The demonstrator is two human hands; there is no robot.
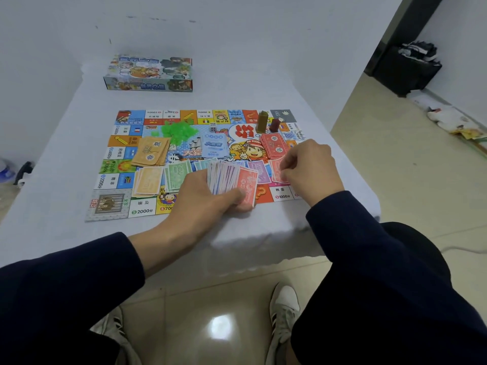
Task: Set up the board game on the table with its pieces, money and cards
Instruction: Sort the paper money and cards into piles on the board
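Observation:
The colourful game board (110, 204) lies flat on the white table. My left hand (203, 201) grips a fanned stack of play money (232, 180) above the board's near edge, a red note on top. My right hand (308, 164) pinches a red note (276, 172) at the board's right side. Sorted piles lie in a row: orange notes (147, 181), green notes (176, 175) and purple notes (257, 171). Further back sit tan cards (152, 151), blue cards (214, 146), red cards (274, 147), green plastic houses (179, 130), dice (213, 127) and two pawns (266, 122).
The game box (149, 73) stands at the far left of the table (52, 159), near the wall. The table's right edge drops to a tiled floor. A black bin (405, 69) and clutter sit at the far right. My shoes and legs are below the near edge.

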